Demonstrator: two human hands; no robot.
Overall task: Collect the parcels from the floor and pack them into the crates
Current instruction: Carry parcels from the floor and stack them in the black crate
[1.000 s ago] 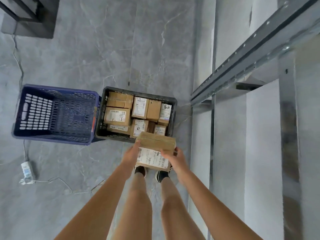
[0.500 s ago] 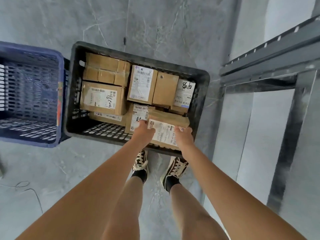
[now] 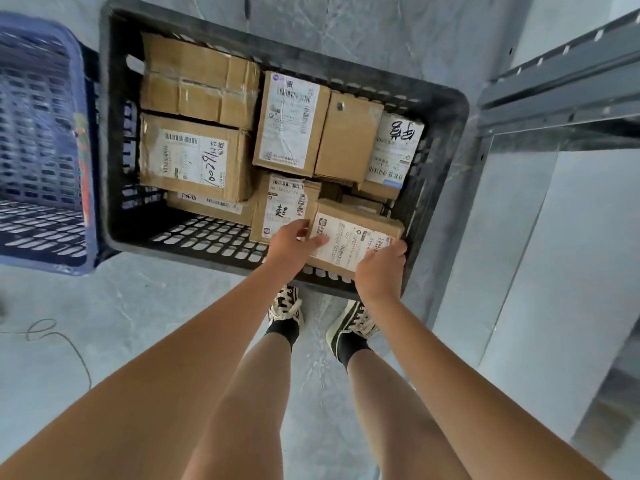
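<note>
Both hands hold one cardboard parcel (image 3: pixel 356 233) at the near right corner of the black crate (image 3: pixel 114 161): the left hand (image 3: pixel 291 240) grips its left edge with the thumb across the white label, and the right hand (image 3: pixel 381 268) curls round its near right corner. Nine more brown cardboard boxes show in the crate, most with white printed labels, two of them with handwritten black marks; others may lie hidden underneath. Bare perforated plastic base shows at the crate's near left. A blue crate (image 3: pixel 41 133) of slotted plastic stands touching the black one's left side. Two crates in all rest on a grey, marble-veined floor (image 3: pixel 121 323). A thin cable (image 3: pixel 59 341) loops over the floor at left. Grey metal shelving rails (image 3: pixel 561 84) run along the pale wall at right.
</note>
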